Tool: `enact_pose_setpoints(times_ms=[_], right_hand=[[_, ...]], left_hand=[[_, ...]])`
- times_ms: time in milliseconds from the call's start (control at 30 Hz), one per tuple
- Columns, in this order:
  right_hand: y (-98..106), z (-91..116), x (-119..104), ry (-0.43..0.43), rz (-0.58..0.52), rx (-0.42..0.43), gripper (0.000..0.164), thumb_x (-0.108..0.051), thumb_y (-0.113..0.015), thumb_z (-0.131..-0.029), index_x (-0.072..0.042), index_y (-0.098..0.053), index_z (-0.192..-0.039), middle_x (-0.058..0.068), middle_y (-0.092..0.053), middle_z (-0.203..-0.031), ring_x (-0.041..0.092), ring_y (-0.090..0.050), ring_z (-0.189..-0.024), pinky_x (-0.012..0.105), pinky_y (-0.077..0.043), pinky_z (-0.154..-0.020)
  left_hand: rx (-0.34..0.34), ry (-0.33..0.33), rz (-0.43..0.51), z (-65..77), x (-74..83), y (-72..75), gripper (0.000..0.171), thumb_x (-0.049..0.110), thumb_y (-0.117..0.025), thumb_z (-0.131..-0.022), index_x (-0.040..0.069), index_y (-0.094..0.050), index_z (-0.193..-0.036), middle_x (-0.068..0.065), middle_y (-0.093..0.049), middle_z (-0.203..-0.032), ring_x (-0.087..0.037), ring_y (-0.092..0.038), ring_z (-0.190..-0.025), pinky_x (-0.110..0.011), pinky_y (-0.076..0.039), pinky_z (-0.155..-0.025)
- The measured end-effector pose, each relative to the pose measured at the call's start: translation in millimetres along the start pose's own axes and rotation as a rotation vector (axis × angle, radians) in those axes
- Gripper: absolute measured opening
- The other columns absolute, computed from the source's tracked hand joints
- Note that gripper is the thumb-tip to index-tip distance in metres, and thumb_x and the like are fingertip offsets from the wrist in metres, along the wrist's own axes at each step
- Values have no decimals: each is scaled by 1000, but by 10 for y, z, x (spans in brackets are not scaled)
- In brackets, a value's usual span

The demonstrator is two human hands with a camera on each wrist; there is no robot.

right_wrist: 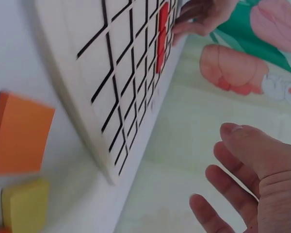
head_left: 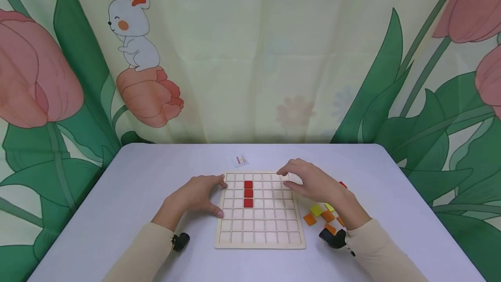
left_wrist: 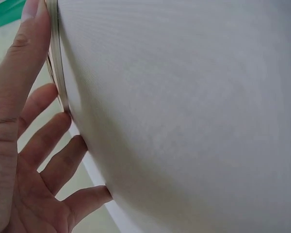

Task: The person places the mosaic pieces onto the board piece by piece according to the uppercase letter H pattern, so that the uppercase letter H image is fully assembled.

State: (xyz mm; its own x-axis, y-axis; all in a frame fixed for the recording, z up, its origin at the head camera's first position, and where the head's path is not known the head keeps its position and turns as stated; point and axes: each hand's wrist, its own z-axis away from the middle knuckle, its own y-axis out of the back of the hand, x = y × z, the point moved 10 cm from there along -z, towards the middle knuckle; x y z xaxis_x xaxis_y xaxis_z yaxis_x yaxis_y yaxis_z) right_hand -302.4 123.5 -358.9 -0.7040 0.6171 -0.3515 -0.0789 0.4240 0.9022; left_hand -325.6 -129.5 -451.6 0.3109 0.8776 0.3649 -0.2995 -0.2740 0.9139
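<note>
A pale wooden grid board (head_left: pixel 260 246) lies flat on the table, with three red square tiles (head_left: pixel 248 193) in one column of its upper part. My left hand (head_left: pixel 197 194) rests at the board's left side, thumb and fingertips spread along the edge; the left wrist view shows those fingers touching the rim and the tabletop. Over the board's upper right corner hovers my right hand (head_left: pixel 310 182), its thumb and fingers apart. Nothing shows between them in the right wrist view, where the hand (right_wrist: pixel 276 179) is clear of the board.
Right of the board, partly under my right forearm, lie several loose tiles: orange ones (head_left: pixel 310 219), yellow ones (head_left: pixel 315 210) and a red one (head_left: pixel 342 184). A small printed card (head_left: pixel 240 160) lies behind the board. A patterned curtain (head_left: pixel 250 55) hangs behind the white table (head_left: pixel 156 160).
</note>
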Motion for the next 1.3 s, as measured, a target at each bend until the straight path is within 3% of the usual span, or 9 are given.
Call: enact_pose_setpoints(times_ms=[133,300,600,833,1000,1300], right_hand=[[146,78,74,26,42,62,29,-10,-79,-90,-17,-72,-118,-8,-69,-113,15,-62,-107,37,-58,-91],[193,143,145,31,63,81,30,-10,-80,-90,-16,-72,-118,-7,-69,-114,17,-63,-107,39,-58,-90],[192,287,382,-30,80,93,31,-8,-81,-88,-15,-73,-117,-4,-69,-112,19,-63,-107,42,-59,-91],[295,488,586,-94,72,132,31,-6,-80,-88,-14,-73,-117,-4,-69,-110,22,-64,-106,45,-59,-91],[357,598,622,-100,49,164,32,-4,-79,-89,-13,-73,-119,-3,-70,-108,24,-66,-103,42,-61,-85],[328,877,840,-235,42,127,32,-6,-80,-88,-10,-74,-120,9,-70,-112,33,-64,-107,50,-62,-85]], left_hand=[[2,7,-2,-7,26,23,84,56,-97,-58,31,-63,-131,3,-53,-153,-25,-51,-140,-49,-43,-115],[12,-2,-3,-10,38,48,83,55,-97,-58,29,-64,-130,2,-56,-150,-25,-53,-137,-48,-44,-113],[3,17,-1,7,9,-2,84,56,-97,-55,27,-65,-126,-1,-50,-157,-27,-54,-137,-50,-45,-113],[9,-5,3,-6,46,-6,85,57,-97,-55,27,-64,-127,-2,-58,-148,-26,-56,-133,-50,-46,-111],[2,2,-12,18,13,-20,86,58,-96,-55,27,-64,-129,-1,-56,-151,-26,-54,-136,-50,-44,-113],[3,4,5,17,41,27,86,54,-98,-55,26,-65,-129,-1,-58,-148,-29,-53,-137,-51,-44,-113]])
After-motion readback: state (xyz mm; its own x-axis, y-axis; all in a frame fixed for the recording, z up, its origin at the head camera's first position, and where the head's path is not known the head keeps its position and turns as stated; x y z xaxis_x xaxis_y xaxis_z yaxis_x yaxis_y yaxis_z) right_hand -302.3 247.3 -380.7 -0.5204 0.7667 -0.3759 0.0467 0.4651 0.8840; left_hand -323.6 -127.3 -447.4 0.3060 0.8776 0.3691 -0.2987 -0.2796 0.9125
